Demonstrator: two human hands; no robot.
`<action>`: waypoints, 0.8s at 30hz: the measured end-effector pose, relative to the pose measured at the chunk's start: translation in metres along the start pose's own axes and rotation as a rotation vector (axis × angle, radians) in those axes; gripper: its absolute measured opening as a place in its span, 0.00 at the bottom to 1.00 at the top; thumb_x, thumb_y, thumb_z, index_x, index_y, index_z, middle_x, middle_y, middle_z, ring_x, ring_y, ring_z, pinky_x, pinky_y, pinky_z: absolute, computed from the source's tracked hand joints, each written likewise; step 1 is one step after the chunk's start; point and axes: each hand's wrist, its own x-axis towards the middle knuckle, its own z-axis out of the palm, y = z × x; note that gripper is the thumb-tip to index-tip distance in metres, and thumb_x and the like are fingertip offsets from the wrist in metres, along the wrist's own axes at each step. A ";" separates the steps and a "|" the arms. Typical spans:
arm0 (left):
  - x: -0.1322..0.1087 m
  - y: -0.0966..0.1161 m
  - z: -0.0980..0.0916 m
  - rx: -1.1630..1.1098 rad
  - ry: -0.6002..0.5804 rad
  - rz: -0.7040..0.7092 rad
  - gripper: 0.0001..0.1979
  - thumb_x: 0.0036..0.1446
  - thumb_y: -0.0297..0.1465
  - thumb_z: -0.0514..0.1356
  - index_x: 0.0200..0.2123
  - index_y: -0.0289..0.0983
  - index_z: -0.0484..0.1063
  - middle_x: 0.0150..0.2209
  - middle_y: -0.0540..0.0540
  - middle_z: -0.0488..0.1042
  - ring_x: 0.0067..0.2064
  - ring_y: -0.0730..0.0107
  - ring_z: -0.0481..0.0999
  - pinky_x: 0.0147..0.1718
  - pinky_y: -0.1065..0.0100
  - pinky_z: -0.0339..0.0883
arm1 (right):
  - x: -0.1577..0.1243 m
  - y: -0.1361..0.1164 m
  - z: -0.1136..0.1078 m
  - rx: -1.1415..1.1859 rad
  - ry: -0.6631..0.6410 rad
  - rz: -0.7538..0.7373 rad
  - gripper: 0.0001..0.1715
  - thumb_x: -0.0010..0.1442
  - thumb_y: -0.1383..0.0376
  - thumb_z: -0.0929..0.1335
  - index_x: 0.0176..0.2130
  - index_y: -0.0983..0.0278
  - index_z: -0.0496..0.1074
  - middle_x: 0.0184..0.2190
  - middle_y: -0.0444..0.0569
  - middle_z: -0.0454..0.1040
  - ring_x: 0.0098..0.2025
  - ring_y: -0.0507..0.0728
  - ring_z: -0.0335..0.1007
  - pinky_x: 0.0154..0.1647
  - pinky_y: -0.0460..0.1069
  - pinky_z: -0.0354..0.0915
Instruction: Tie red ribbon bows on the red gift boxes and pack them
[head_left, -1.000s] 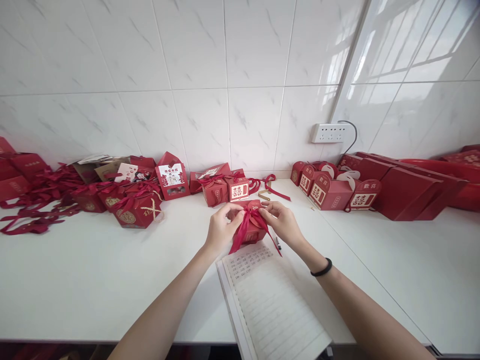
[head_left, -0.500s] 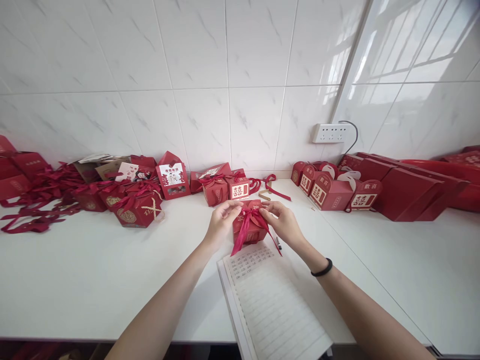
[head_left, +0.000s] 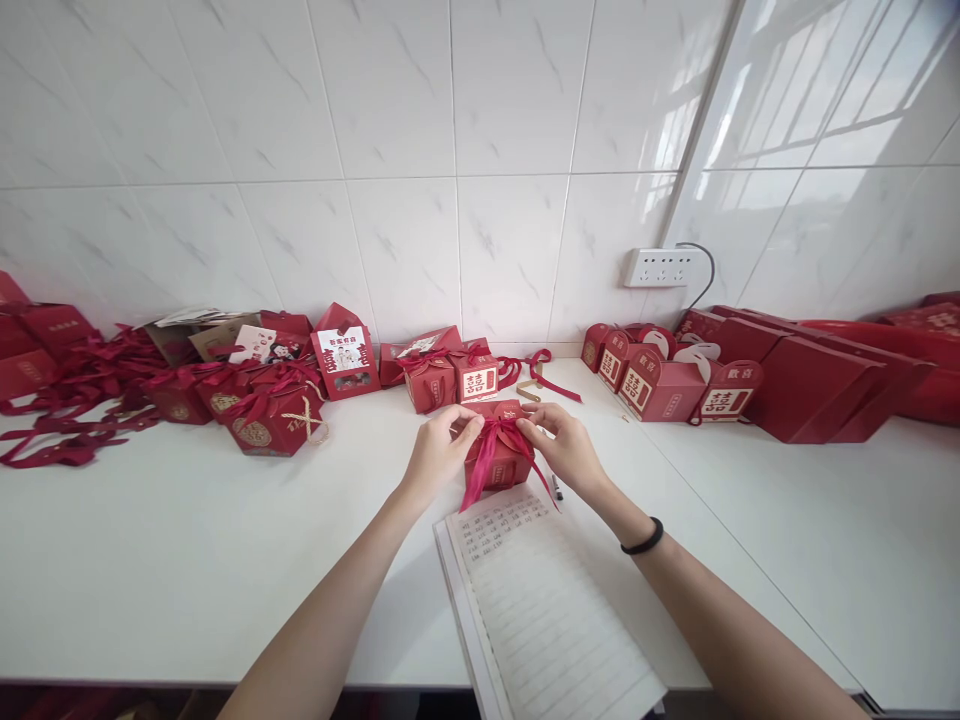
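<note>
A small red gift box (head_left: pixel 504 462) stands on the white counter just beyond an open lined notebook (head_left: pixel 547 610). A dark red ribbon (head_left: pixel 487 455) is tied over its top, with tails hanging down the front. My left hand (head_left: pixel 439 452) pinches the ribbon at the box's left top edge. My right hand (head_left: pixel 566 445), with a black band on its wrist, pinches the ribbon at the right top edge. Both hands have their fingers closed on the bow.
Several red gift boxes with ribbons (head_left: pixel 270 415) lie at the back left, two more (head_left: pixel 450 378) behind the held box. Red handled boxes (head_left: pixel 660 380) and flat red boxes (head_left: pixel 810 380) fill the back right. A wall socket (head_left: pixel 664 266) sits above. A pen (head_left: pixel 556 487) lies beside the notebook.
The box has shifted slightly away from me. My fingers have drawn in closer on the bow at its top.
</note>
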 end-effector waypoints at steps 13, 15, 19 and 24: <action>0.005 -0.008 0.003 -0.273 -0.042 -0.118 0.18 0.51 0.46 0.59 0.25 0.36 0.73 0.41 0.43 0.72 0.43 0.64 0.71 0.41 0.67 0.64 | -0.003 -0.002 0.002 0.103 -0.018 -0.083 0.20 0.56 0.49 0.65 0.25 0.61 0.64 0.44 0.53 0.72 0.48 0.60 0.68 0.46 0.56 0.67; 0.007 -0.010 0.002 -0.383 -0.043 -0.186 0.19 0.48 0.47 0.61 0.27 0.35 0.74 0.41 0.43 0.73 0.42 0.65 0.71 0.39 0.67 0.65 | -0.003 -0.001 0.002 0.102 -0.020 -0.086 0.20 0.57 0.49 0.65 0.26 0.61 0.64 0.44 0.53 0.71 0.49 0.60 0.67 0.46 0.56 0.67; 0.008 -0.013 0.001 -0.498 -0.063 -0.285 0.18 0.43 0.43 0.65 0.33 0.36 0.75 0.36 0.44 0.74 0.34 0.70 0.71 0.31 0.69 0.63 | -0.003 -0.002 0.001 0.095 -0.018 -0.093 0.19 0.57 0.50 0.64 0.26 0.61 0.63 0.45 0.53 0.71 0.47 0.60 0.68 0.47 0.55 0.66; 0.008 -0.012 0.001 -0.569 -0.056 -0.293 0.15 0.44 0.42 0.64 0.29 0.35 0.74 0.34 0.47 0.72 0.29 0.76 0.66 0.26 0.73 0.58 | -0.003 -0.002 0.001 0.073 -0.007 -0.112 0.18 0.58 0.51 0.65 0.26 0.61 0.63 0.44 0.53 0.72 0.48 0.60 0.67 0.48 0.56 0.65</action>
